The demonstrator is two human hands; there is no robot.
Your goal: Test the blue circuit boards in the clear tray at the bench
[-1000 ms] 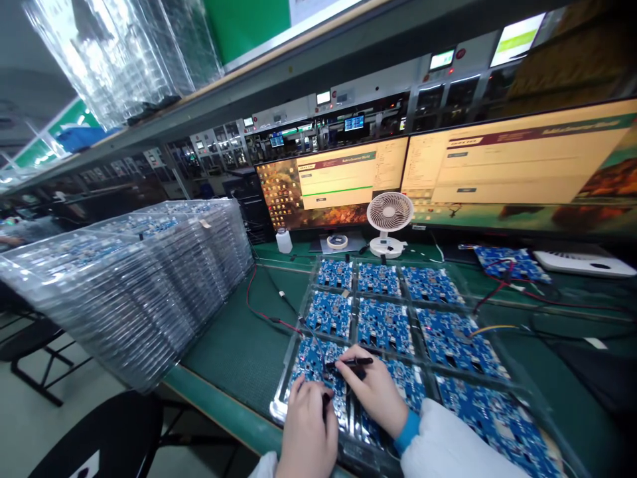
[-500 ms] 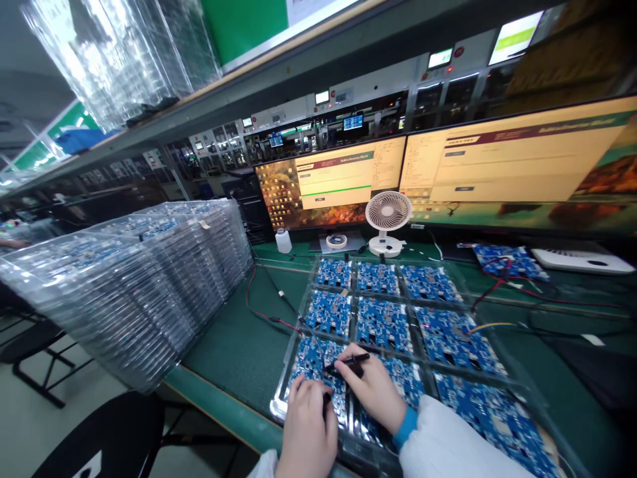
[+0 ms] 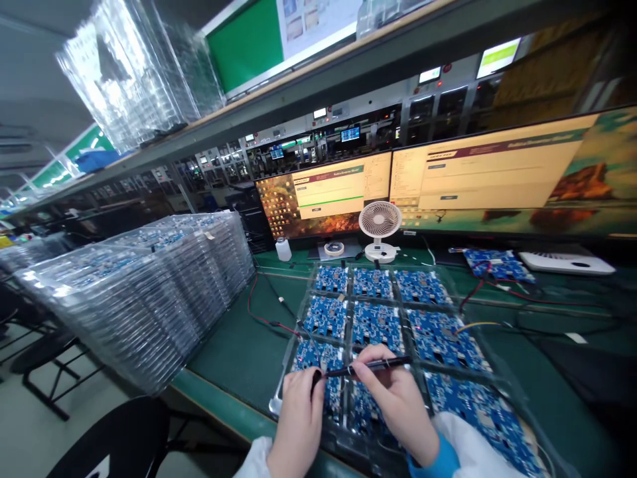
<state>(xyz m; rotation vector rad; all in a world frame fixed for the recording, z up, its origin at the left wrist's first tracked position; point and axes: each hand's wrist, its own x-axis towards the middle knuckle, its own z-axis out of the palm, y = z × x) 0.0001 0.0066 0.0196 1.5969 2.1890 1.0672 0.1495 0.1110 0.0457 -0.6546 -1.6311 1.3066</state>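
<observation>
Lower centre of the frame: left hand [image 3: 298, 415] closed around a short dark probe tip, its point down near the nearest-left blue circuit board [image 3: 318, 365]. Right hand [image 3: 398, 405] pinches a thin black probe pen [image 3: 371, 366] between thumb and forefinger, and the pen lies nearly level, tip pointing left toward the left hand. The two tips look almost touching just above that board; contact with the board itself is hard to tell at this angle. White sleeves with a blue cuff at the bottom edge.

Step in hand, as a judgement: probing or checking the front-left board in the clear tray [image 3: 415, 362], which carries a three-by-three grid of blue boards on the green bench [image 3: 233, 352]. The next move likely calls for tilting the pen tip down onto a pad with steady fine aim, the left probe planted, and the red lead wire [image 3: 259, 317] kept off the boards.

Left of the tray: tall stack of clear trays [image 3: 139, 299] loaded with more boards. Right middle: a loose board with wires [image 3: 492, 264]. Behind the tray: small white fan [image 3: 380, 229], tape roll [image 3: 334, 248], white bottle [image 3: 283, 249]. Farther back: two monitors [image 3: 328, 192] showing a form window. Overhead shelf [image 3: 298, 86] across the top, empty trays upper left.
</observation>
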